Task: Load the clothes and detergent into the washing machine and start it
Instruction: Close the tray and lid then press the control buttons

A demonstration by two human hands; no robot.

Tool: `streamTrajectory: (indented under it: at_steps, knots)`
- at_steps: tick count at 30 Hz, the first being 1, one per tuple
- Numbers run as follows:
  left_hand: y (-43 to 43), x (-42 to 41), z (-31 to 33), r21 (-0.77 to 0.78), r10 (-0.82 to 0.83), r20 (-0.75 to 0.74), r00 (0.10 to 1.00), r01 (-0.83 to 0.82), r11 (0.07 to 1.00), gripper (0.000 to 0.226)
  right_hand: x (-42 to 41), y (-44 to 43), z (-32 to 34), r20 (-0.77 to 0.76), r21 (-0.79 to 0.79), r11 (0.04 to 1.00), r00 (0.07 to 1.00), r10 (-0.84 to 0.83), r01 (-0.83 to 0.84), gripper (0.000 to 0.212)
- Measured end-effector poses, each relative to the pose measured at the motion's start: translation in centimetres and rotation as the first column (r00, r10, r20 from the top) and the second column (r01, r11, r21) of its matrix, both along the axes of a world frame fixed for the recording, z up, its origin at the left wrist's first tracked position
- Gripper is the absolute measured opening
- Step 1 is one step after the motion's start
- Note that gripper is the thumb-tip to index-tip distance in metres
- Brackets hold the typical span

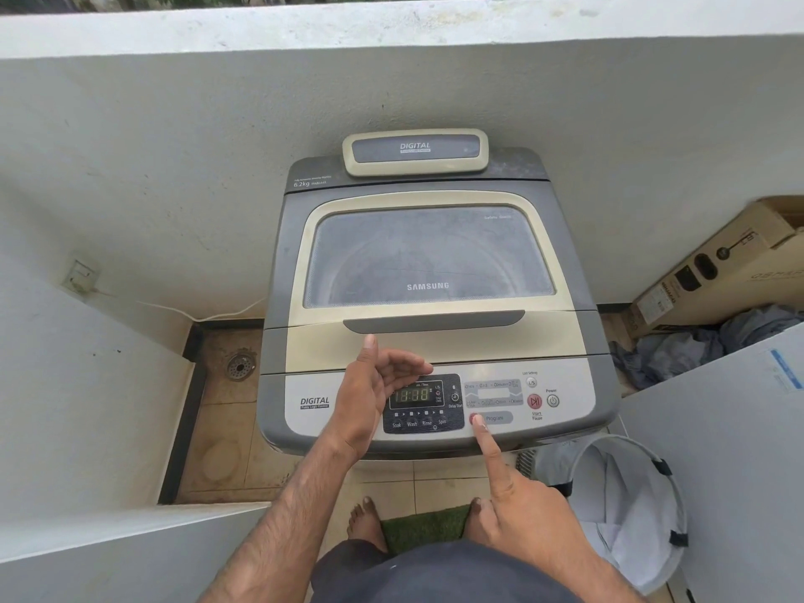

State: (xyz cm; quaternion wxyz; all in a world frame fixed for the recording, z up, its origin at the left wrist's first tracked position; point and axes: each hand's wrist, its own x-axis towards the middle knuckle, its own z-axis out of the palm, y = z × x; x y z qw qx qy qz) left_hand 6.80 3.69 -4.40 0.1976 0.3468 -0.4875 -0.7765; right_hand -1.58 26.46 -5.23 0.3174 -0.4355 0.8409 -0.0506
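**Finger on the Program button, lid shut**

At the far left, a wall socket [80, 275] sits on the side wall, and a white cable [200, 313] runs from it along the base of the back wall toward the machine. Below that, a round floor drain [239, 366] is set in the stained tiles just beside the machine's left side.

The Samsung top-load washing machine [435, 298] stands against the back wall, its glass lid [428, 258] closed flat; through the dusty glass I cannot tell what lies in the drum. My left hand [374, 396] hovers over the left part of the control panel [313, 422], near the machine's front edge. It holds nothing: the thumb points up toward the lid handle [433, 322] and the fingers curl loosely inward above the digital display [411, 394], which is lit with green digits.

Right of the display, my right hand [520, 511] is closed into a pointing shape, gripping nothing, with the index fingertip touching the red end of the Program button [496, 418]. Further right on the panel are the red Start/Pause button [534, 401] and, just beside it, the Power button [553, 401].

My bare feet stand by a green mat [424, 526] at the machine's front. At the front right corner a white laundry basket [631, 511] stands on the floor. Beyond it, blue-grey clothes [696, 341] lie heaped beside a cardboard box [718, 267].
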Motion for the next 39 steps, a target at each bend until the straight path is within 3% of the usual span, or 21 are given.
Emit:
streamTrajectory:
  at_steps: [8, 9, 12, 14, 17, 20, 25, 28, 31, 39]
  knots:
    - [0.1, 0.0, 0.1, -0.008, 0.005, -0.001, 1.000, -0.005, 1.000, 0.076, -0.7, -0.1, 1.3, -0.021, -0.055, 0.998, 1.000, 0.011, -0.012, 0.095]
    - [0.2, 0.0, 0.1, -0.007, 0.008, 0.000, 1.000, -0.008, 1.000, 0.075, -0.8, -0.3, 1.3, 0.008, -0.123, 0.992, 1.000, -0.016, 0.017, 0.085]
    - [0.2, 0.0, 0.1, -0.005, 0.013, 0.005, 1.000, -0.012, 1.000, 0.074, -1.2, -1.6, 1.3, 0.133, -0.414, 0.902, 0.988, -0.074, 0.123, 0.028]
    - [0.2, 0.0, 0.2, -0.002, 0.011, 0.006, 1.000, -0.011, 1.000, 0.074, -1.3, -3.5, 2.0, 0.226, -0.516, 0.829, 0.967, -0.114, 0.218, 0.014]
    - [0.3, -0.1, 0.2, 0.004, 0.006, 0.018, 1.000, -0.006, 1.000, 0.074, -1.7, -6.8, 2.8, 0.424, -0.555, 0.712, 0.883, -0.202, 0.430, 0.022]
    - [0.3, -0.2, 0.1, 0.004, 0.018, 0.020, 1.000, -0.018, 1.000, 0.072, -2.0, -9.9, 2.8, 0.646, -0.513, 0.581, 0.730, -0.223, 0.632, 0.034]
    - [0.5, -0.3, -0.1, -0.014, 0.057, 0.029, 0.998, -0.057, 0.998, 0.064, -1.5, -11.9, 2.3, 0.807, -0.470, 0.433, 0.573, -0.143, 0.769, 0.046]
    - [0.6, -0.1, -0.2, -0.075, 0.073, 0.049, 0.996, -0.070, 0.995, 0.064, -1.3, -12.6, 2.0, 0.852, -0.445, 0.399, 0.516, -0.087, 0.802, 0.047]
    - [1.1, -0.1, -0.1, -0.139, 0.060, 0.062, 0.996, -0.051, 0.989, 0.064, -0.8, -13.2, 1.7, 0.853, -0.474, 0.379, 0.521, -0.026, 0.794, 0.047]
    - [1.5, -0.1, -0.5, -0.207, 0.025, 0.090, 0.996, -0.005, 0.978, 0.057, -0.9, -13.5, 1.0, 0.887, -0.413, 0.383, 0.461, -0.038, 0.826, 0.044]
